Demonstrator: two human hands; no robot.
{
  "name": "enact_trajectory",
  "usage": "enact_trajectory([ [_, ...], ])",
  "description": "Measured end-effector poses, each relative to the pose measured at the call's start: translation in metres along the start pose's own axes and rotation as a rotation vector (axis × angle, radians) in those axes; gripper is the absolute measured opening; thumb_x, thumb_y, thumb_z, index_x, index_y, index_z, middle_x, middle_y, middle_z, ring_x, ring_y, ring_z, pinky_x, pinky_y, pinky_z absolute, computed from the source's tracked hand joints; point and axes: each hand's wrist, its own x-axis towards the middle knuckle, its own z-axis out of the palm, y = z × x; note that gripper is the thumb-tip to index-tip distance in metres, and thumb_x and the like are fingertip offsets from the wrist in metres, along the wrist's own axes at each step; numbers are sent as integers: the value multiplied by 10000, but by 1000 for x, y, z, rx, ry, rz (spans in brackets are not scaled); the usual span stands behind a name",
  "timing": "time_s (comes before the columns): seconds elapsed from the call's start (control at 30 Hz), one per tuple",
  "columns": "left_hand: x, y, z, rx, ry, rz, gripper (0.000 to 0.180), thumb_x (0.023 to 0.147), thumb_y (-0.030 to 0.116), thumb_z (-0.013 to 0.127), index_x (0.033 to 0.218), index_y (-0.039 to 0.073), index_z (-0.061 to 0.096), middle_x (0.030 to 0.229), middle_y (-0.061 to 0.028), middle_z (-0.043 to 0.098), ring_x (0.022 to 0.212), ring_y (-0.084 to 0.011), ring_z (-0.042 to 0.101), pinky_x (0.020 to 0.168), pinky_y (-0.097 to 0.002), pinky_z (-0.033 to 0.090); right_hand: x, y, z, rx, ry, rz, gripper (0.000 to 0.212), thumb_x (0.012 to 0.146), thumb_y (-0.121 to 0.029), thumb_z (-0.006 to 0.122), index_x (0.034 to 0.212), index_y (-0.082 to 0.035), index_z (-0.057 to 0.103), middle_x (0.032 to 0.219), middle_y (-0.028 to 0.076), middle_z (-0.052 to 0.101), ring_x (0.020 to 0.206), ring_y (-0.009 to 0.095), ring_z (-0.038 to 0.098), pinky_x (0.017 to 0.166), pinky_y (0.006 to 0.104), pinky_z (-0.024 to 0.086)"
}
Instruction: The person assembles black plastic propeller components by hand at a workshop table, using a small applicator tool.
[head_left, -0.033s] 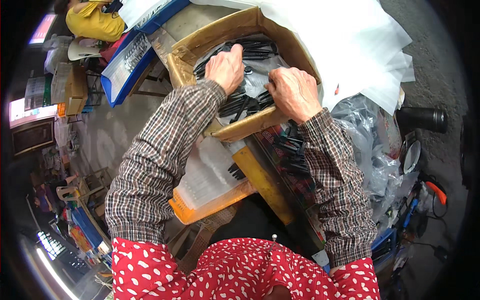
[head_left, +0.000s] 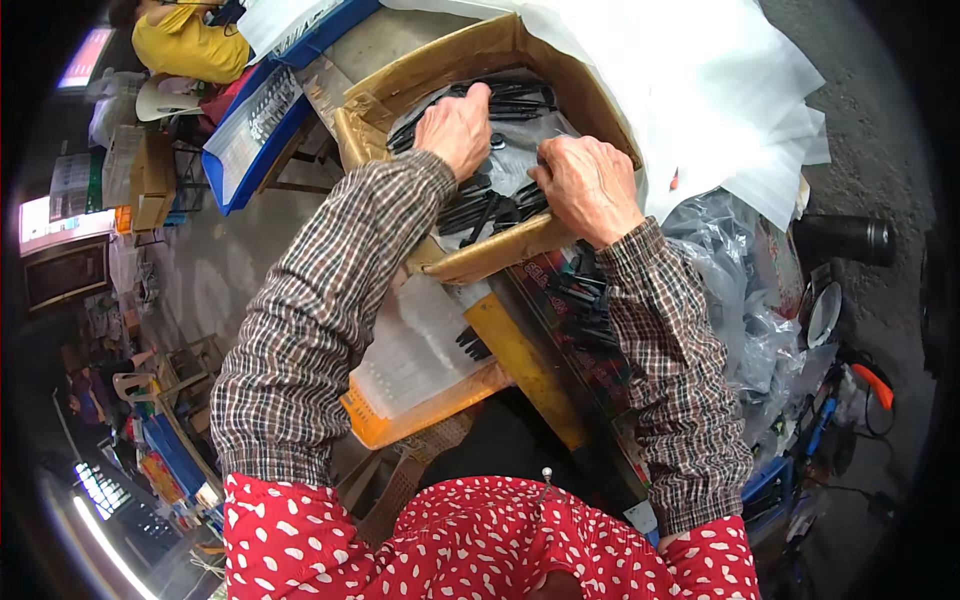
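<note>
A brown cardboard box (head_left: 480,265) holds many slim black pen-like parts (head_left: 520,97) and a crumpled clear plastic sheet (head_left: 515,165). My left hand (head_left: 455,130) reaches into the box's left side, closed, its thumb on top; what its fingers grip is hidden beneath it. Over the near right wall, my right hand (head_left: 590,185) is closed, its fingertips pinching at the edge of the clear sheet. A small round black piece (head_left: 497,141) lies between the hands.
Below the box sit an orange tray (head_left: 400,430) with a translucent sheet, a yellow bar (head_left: 525,365) and more black parts (head_left: 583,300). White sheets (head_left: 710,90) spread at right, above clear plastic bags (head_left: 740,270). A blue tray (head_left: 230,190) and a person in yellow (head_left: 190,45) are far left.
My left hand has shifted very slightly to the right and up within the box. The right hand stays where it was.
</note>
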Motion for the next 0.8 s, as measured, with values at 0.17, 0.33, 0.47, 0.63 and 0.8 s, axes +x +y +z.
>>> enact_trajectory([
  [0.17, 34, -2, 14, 15, -25, 134, 284, 819, 67, 575, 1097, 30, 538, 974, -254, 586, 958, -434, 607, 812, -510, 500, 0, -2, -2, 3, -39, 43, 206, 750, -222, 687, 681, -30, 657, 706, 191, 654, 691, 348, 670, 628, 430, 528],
  [0.33, 42, 2, 24, 82, -95, 97, 378, 714, 4, 638, 1084, 11, 561, 1120, -257, 498, 1000, -443, 596, 852, -507, 510, -1, -1, -1, 15, -31, 38, 225, 748, -239, 702, 690, -26, 662, 705, 189, 658, 697, 346, 675, 630, 428, 531],
  [0.47, 47, 4, 21, 121, -119, 111, 439, 678, 78, 711, 1086, 21, 562, 1122, -230, 512, 1031, -418, 595, 865, -492, 513, 0, -2, -7, 37, -99, 72, 236, 814, -256, 668, 745, -34, 628, 739, 165, 647, 739, 355, 646, 671, 447, 508],
  [0.63, 58, -7, 13, 175, -205, 113, 616, 642, 182, 743, 1205, 31, 545, 1128, -187, 553, 1051, -384, 585, 896, -466, 497, -1, -2, -6, 33, -74, 65, 237, 778, -252, 691, 718, -28, 643, 719, 177, 649, 711, 352, 659, 647, 438, 519],
  [0.8, 61, -15, 8, 223, -234, 131, 576, 655, 228, 747, 1182, 48, 598, 1116, -178, 561, 1037, -379, 593, 890, -460, 506, 0, -4, -7, 45, -56, 63, 240, 750, -249, 713, 700, -18, 667, 714, 188, 658, 696, 348, 676, 636, 424, 532],
])
